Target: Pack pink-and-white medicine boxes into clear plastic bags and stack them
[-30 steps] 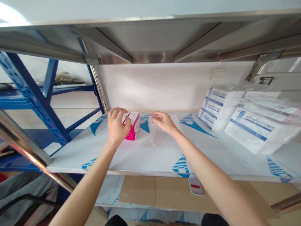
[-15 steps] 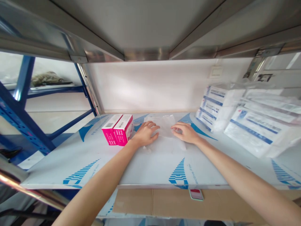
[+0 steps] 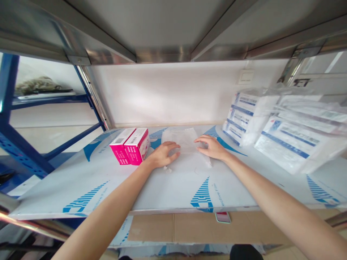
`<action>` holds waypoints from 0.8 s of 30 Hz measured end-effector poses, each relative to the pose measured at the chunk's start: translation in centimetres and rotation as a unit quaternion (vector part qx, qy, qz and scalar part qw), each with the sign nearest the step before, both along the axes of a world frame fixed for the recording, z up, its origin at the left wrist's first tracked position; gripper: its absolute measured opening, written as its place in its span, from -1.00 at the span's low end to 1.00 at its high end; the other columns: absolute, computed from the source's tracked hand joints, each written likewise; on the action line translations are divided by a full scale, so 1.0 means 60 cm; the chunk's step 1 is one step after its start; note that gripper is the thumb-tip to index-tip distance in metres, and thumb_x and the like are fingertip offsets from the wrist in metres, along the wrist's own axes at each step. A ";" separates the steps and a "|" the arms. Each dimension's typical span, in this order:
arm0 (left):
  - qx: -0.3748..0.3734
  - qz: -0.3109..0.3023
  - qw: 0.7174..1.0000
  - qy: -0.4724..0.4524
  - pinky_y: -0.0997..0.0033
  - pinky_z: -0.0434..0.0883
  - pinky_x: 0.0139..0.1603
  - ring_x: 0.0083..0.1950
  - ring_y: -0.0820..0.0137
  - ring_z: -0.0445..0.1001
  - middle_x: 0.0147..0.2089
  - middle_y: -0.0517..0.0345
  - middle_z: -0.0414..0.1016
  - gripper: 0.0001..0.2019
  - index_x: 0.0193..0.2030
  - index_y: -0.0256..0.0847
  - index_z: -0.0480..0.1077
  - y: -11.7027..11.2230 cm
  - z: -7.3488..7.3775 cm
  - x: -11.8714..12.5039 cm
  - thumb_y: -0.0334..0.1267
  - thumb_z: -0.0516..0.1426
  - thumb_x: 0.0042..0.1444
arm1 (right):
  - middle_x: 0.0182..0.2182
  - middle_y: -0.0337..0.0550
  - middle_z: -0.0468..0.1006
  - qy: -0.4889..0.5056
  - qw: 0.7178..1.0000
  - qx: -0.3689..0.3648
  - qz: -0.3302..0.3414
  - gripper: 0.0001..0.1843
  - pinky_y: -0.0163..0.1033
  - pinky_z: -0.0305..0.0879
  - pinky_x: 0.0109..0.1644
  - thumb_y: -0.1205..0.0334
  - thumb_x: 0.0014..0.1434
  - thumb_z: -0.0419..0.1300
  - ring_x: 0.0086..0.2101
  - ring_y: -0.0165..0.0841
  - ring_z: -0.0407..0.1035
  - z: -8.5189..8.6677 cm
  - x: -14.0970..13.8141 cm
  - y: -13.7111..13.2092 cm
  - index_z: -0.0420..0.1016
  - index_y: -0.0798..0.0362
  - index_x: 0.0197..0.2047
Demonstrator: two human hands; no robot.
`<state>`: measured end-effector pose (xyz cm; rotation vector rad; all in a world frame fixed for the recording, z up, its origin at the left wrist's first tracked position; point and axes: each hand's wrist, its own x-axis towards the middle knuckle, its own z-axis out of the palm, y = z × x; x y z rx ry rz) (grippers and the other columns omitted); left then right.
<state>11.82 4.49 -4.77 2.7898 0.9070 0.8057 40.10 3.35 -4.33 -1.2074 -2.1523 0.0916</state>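
A clear plastic bag [image 3: 184, 146] lies flat on the white shelf sheet [image 3: 151, 187]. My left hand [image 3: 162, 154] rests on the bag's left edge with its fingers stretched out flat. My right hand [image 3: 211, 147] presses the bag's right edge, fingers extended. Two pink boxes [image 3: 130, 146] stand side by side just left of my left hand, apart from it.
Stacked white packs with blue labels in plastic wrap [image 3: 282, 130] fill the shelf's right side. A metal shelf [image 3: 162, 32] hangs close overhead. Blue racking [image 3: 16, 144] stands to the left. Below the shelf edge lie cardboard [image 3: 195, 227] and a small phone-like item [image 3: 222, 217].
My left hand let go of the pink box, which now stands next to the other, and moved right onto the bag. Both hands now lie flat on the bag.
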 end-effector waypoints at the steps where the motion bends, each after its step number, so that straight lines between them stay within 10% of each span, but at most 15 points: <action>1: -0.001 0.002 1.000 0.000 0.16 0.34 0.30 0.24 0.16 0.44 0.19 -0.13 0.50 -0.63 0.12 -0.24 0.47 0.000 -0.001 0.000 -0.10 0.07 0.30 | -0.14 -0.08 0.61 0.004 1.000 0.001 -0.001 -0.73 -0.05 0.35 0.07 0.31 0.07 0.27 -0.11 -0.17 0.46 0.001 0.000 -0.001 0.61 0.00 -0.12; 18: 0.012 -0.006 1.000 0.006 0.19 0.40 0.19 0.09 0.17 0.52 0.01 0.00 0.60 -0.61 0.04 -0.16 0.52 -0.018 0.037 -0.019 -0.03 0.25 0.13 | -0.39 -0.17 0.57 0.005 0.998 0.023 0.063 -0.83 -0.18 0.30 -0.11 0.12 0.18 0.27 -0.28 -0.27 0.45 0.044 -0.030 -0.042 0.53 0.01 -0.38; 24: 0.014 0.029 0.999 0.027 0.31 0.48 -0.03 -0.11 0.24 0.61 -0.17 0.04 0.64 -0.74 0.01 -0.17 0.51 -0.016 0.031 -0.011 -0.33 0.09 0.23 | -0.39 -0.19 0.55 -0.087 0.995 -0.013 0.055 -0.86 -0.22 0.27 -0.19 0.19 0.08 0.36 -0.32 -0.29 0.42 0.038 -0.055 -0.051 0.49 0.01 -0.38</action>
